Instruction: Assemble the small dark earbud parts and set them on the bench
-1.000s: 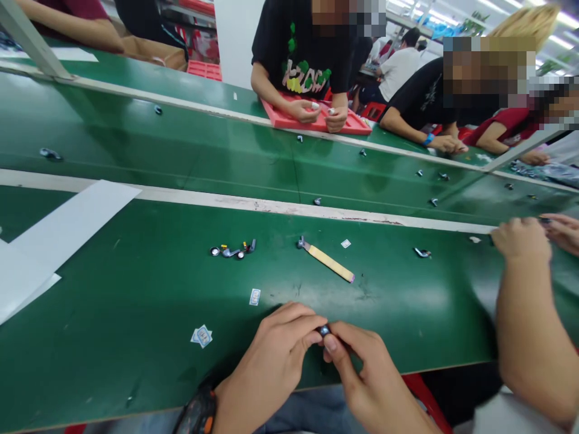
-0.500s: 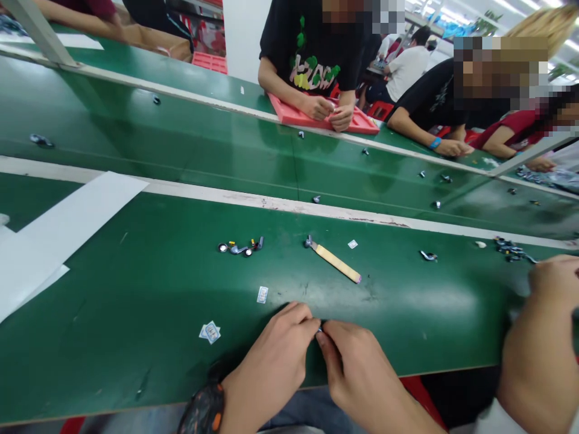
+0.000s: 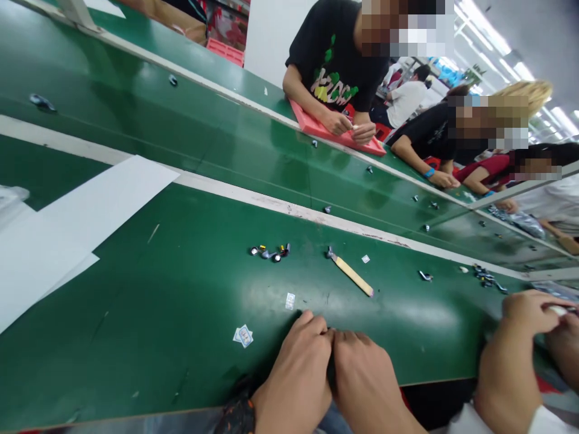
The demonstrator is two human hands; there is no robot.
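Observation:
My left hand [image 3: 304, 361] and my right hand [image 3: 365, 374] meet above the near edge of the green bench [image 3: 181, 313]. Both have their fingers curled in and pressed together; whatever they pinch is hidden behind the knuckles. A dark watch [image 3: 237, 416] is on my left wrist. Beyond the hands lies a thin tool with a yellow handle [image 3: 353, 277], its metal end against a small dark part [image 3: 330, 252]. Left of it sits a little group of earbud-like pieces [image 3: 270, 253]. Small printed paper squares [image 3: 245, 336] lie left of my left hand, with another paper square [image 3: 290, 301] farther up.
White sheets [image 3: 99, 211] cover the bench's left side. A pale rail [image 3: 253, 196] separates it from a strip carrying scattered small parts. At right, a co-worker's arm [image 3: 511, 355] reaches in near a pile of dark parts [image 3: 488, 278]. Opposite, a person works over a red tray [image 3: 307, 120].
The view has tilted and swung left, so the bench things appear farther right. My hands have turned knuckles-up and drawn closer; the small bluish piece glimpsed between my fingertips is now hidden.

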